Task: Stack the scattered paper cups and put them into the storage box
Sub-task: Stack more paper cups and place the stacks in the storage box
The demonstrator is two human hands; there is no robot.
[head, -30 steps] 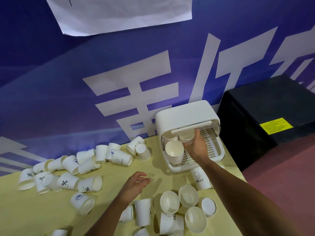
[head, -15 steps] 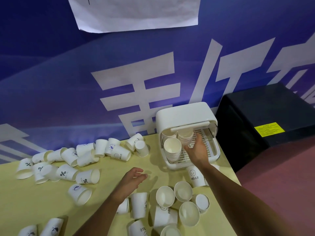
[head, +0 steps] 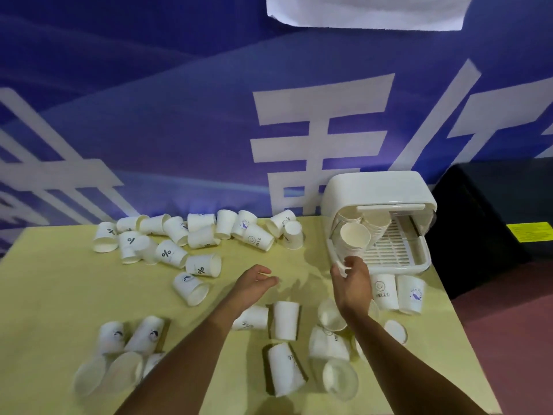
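Several stacks of paper cups [head: 355,238] stood in the left part of the open white storage box [head: 380,193], which sat at the far right of the yellow worktop [head: 54,295]. The right hand [head: 351,283] was just in front of the box's lower front edge, its fingers [head: 357,262] loosely curled and empty; whether they touched the rim could not be told. The nearest stack lay just above and behind those fingers. The left hand [head: 254,283] hovered over bare worktop, fingers part-open, holding nothing. Loose cups [head: 170,253] lay scattered, mostly on their sides, along the far edge to its left. Further cups [head: 284,320] lay near both forearms, and two upright cups [head: 386,292] stood just beside the right hand.
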